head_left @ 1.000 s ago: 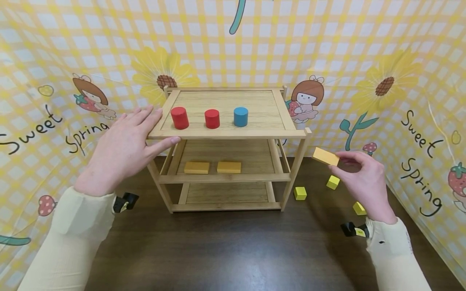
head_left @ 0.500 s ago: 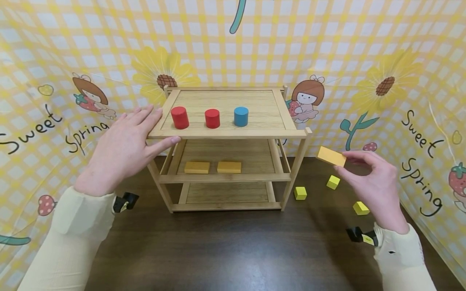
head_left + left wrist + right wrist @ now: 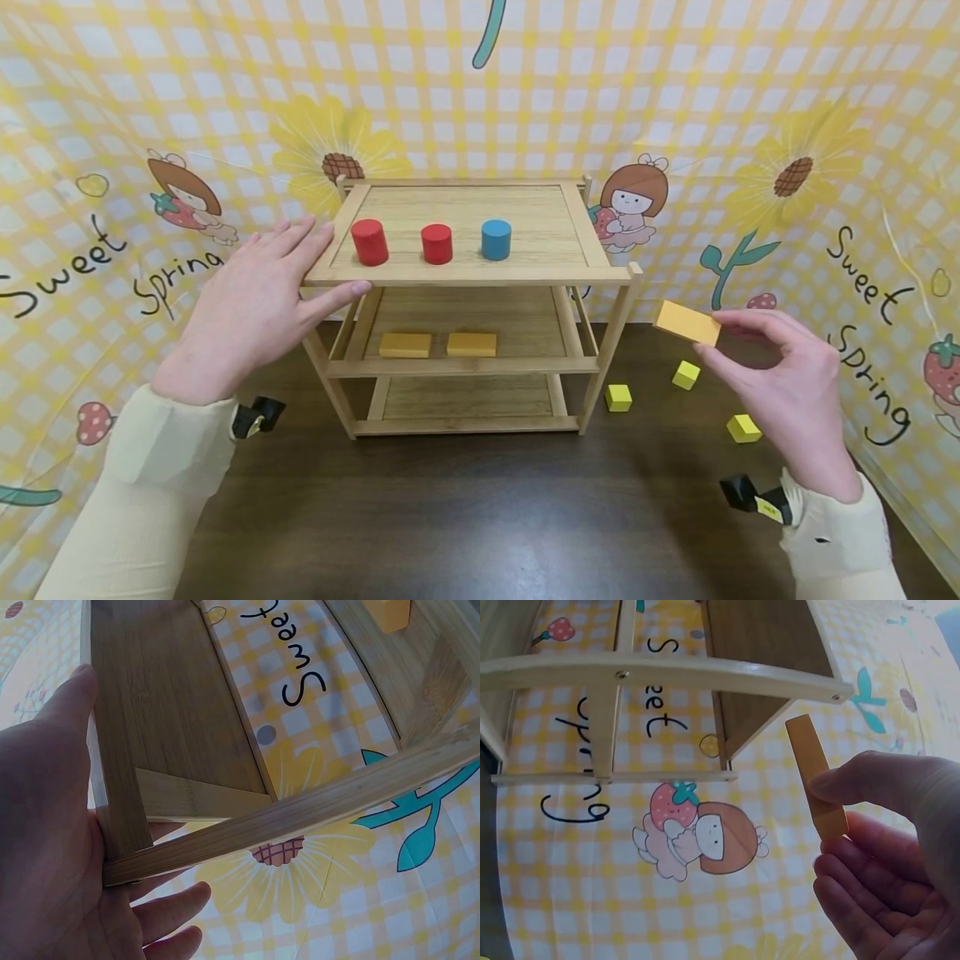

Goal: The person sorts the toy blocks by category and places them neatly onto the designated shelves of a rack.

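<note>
Nearest lie two pale sleeves, the left one (image 3: 142, 492) and the right one (image 3: 840, 537), each with a black device at the cuff, above a dark table (image 3: 450, 517). The hands are well apart.

The right hand (image 3: 787, 387) pinches an orange block (image 3: 687, 323) between thumb and fingers by its right end. The block is tilted, held above the table to the right of the rack (image 3: 465, 367) and apart from it. Three yellow cubes lie on the table on that side: one (image 3: 744, 428) nearest and farthest right, one (image 3: 618, 398) near the rack's right front post, one (image 3: 686, 375) farther back between them.

The left hand (image 3: 251, 304) rests on the rack's near left corner, fingers extended along the left side, thumb against the front rail.

Two more orange blocks, left (image 3: 406, 346) and right (image 3: 472, 346), lie side by side on the middle shelf. On the top shelf stand two red cylinders, the left (image 3: 370, 242) taller than the right (image 3: 437, 244), then a blue cylinder (image 3: 496, 240). Farthest is a checked cloth (image 3: 480, 117).
</note>
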Motion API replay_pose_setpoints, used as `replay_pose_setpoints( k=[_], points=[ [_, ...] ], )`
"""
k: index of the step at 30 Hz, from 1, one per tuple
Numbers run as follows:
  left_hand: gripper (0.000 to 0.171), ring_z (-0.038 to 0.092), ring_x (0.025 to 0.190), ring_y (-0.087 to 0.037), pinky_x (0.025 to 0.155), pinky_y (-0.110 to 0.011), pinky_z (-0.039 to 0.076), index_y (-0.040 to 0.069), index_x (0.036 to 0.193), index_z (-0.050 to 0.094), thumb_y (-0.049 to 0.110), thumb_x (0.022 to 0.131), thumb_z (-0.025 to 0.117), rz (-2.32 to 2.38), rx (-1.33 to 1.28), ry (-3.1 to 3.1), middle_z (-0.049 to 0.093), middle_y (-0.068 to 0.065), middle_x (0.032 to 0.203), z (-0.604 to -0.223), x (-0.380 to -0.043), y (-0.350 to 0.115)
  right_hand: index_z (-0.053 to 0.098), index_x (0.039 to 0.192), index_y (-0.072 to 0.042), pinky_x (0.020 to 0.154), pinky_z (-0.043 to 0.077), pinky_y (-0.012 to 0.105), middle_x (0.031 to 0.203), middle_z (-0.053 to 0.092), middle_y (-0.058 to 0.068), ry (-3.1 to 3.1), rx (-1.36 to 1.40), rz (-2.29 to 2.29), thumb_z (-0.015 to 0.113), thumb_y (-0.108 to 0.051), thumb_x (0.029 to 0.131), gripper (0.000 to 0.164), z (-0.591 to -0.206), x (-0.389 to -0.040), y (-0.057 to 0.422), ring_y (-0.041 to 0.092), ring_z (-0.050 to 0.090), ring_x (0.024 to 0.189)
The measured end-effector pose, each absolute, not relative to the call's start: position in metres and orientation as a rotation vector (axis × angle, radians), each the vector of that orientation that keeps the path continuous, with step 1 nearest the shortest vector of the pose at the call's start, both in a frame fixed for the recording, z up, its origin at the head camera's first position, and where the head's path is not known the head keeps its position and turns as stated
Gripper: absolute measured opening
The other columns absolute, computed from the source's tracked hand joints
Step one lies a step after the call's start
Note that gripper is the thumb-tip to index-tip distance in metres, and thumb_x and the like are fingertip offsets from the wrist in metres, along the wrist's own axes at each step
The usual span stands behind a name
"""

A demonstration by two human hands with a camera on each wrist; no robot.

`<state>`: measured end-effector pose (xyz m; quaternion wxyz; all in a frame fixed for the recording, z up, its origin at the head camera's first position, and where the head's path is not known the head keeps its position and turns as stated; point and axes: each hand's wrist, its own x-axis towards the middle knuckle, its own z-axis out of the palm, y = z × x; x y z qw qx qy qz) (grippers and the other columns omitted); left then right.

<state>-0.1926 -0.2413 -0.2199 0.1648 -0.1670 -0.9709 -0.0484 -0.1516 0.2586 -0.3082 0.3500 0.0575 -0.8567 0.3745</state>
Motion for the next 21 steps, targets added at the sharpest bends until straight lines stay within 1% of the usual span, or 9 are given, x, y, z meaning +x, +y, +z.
replay_pose_setpoints(
  k=[5, 7, 15, 21],
  points=[
    [0.09, 0.022, 0.148, -0.046, 0.122, -0.057, 0.011, 0.005, 0.16, 0.032, 0.07, 0.098, 0.045, -0.141, -0.478, -2.768, 0.027, -0.02, 0.163, -0.22, -0.193, -0.242, 0.08, 0.11, -0.018, 0.083, 0.044, 0.01, 0.108, 0.072, -0.004, -2.223, 0.187, 0.943, 0.094, -0.009, 0.071, 0.042, -0.305, -0.147, 0.254, -0.002, 0.062, 0.094],
    [0.09, 0.022, 0.148, -0.045, 0.122, -0.057, 0.011, 0.004, 0.16, 0.032, 0.07, 0.099, 0.045, -0.141, -0.479, -2.768, 0.028, -0.02, 0.163, -0.22, -0.193, -0.242, 0.08, 0.11, -0.017, 0.083, 0.044, 0.01, 0.107, 0.072, -0.004, -2.222, 0.201, 0.939, 0.094, -0.008, 0.071, 0.043, -0.304, -0.146, 0.252, -0.002, 0.062, 0.094],
    [0.09, 0.022, 0.149, -0.045, 0.122, -0.057, 0.01, 0.004, 0.16, 0.031, 0.069, 0.099, 0.045, -0.144, -0.48, -2.775, 0.027, -0.02, 0.163, -0.22, -0.193, -0.242, 0.079, 0.11, -0.011, 0.087, 0.044, 0.01, 0.107, 0.073, 0.0, -2.196, 0.288, 0.942, 0.093, 0.001, 0.069, 0.045, -0.302, -0.143, 0.243, -0.001, 0.063, 0.095],
    [0.089, 0.022, 0.149, -0.044, 0.122, -0.057, 0.01, 0.004, 0.16, 0.031, 0.068, 0.099, 0.046, -0.146, -0.484, -2.768, 0.028, -0.02, 0.163, -0.22, -0.193, -0.242, 0.08, 0.107, -0.013, 0.088, 0.043, 0.012, 0.103, 0.073, -0.004, -2.168, 0.355, 0.936, 0.094, 0.001, 0.067, 0.045, -0.301, -0.142, 0.237, -0.001, 0.063, 0.096]
  ],
)
